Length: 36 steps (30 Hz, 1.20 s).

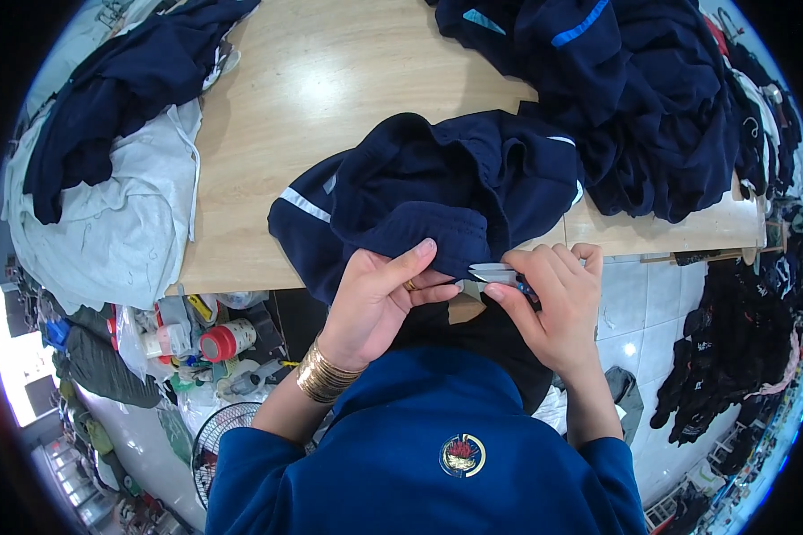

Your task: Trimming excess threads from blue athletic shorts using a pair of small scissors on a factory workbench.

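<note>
A navy garment (401, 178) with white stripes lies bunched at the near edge of the table, its gathered elastic band (433, 227) turned toward me. My left hand (379, 290) pinches the lower edge of that band between thumb and fingers. In my right hand (553, 299) is a small pair of thread snips (493, 273), the metal blades pointing left at the band's corner. The tips of the blades reach the cloth close to my left fingertips. Part of the snips' handle is hidden by my right fingers.
More navy garments (633, 116) are heaped at the right of the wooden table (294, 80). On the left lie white cloth (107, 214) and another navy piece (125, 98). Below the table at left are a red-lidded container (227, 341) and a fan (219, 437). Dark clothes (718, 348) lie at right.
</note>
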Available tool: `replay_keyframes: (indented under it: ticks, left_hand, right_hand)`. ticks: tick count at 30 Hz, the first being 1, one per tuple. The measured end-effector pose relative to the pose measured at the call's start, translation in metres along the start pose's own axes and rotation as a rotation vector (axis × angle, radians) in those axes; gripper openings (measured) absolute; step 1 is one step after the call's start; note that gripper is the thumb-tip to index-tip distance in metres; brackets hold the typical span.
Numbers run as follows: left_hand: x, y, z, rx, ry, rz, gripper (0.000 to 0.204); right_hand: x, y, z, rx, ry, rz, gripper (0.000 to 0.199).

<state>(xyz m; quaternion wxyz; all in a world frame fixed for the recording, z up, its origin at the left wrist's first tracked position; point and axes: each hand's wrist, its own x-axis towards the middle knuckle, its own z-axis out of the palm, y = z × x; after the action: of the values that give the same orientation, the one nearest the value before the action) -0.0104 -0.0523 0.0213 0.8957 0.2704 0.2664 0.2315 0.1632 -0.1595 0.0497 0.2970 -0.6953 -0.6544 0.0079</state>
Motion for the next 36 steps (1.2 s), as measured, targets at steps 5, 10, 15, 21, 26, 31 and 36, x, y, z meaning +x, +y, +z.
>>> replay_keyframes:
  ticks: [5,10,15,21,26,31,36]
  left_hand:
    - [-0.001,0.004,0.005,0.003,0.046,-0.026,0.027]
    - [-0.001,0.006,0.007,0.034,0.065,-0.036,0.027]
    - [-0.001,0.006,0.007,0.031,0.064,-0.071,0.026]
    - [-0.002,0.005,0.005,0.051,0.052,-0.067,0.024]
    - [-0.001,0.007,0.008,0.033,0.060,-0.069,0.024]
    - [-0.001,0.004,0.000,0.026,0.054,-0.053,0.025]
    - [0.000,0.003,0.000,-0.103,-0.015,-0.024,0.021]
  right_hand:
    - [0.004,0.001,-0.002,-0.027,-0.007,-0.050,0.029]
    - [0.005,0.002,-0.003,-0.029,-0.012,-0.084,0.028]
    - [0.005,0.002,-0.004,-0.029,-0.035,-0.093,0.028]
    - [0.006,0.001,-0.003,-0.042,-0.019,-0.109,0.027]
    - [0.007,0.002,-0.003,-0.072,0.008,-0.123,0.024]
    - [0.005,0.005,-0.003,0.069,0.015,-0.023,0.020]
    - [0.004,0.010,-0.004,0.090,0.073,0.059,0.019]
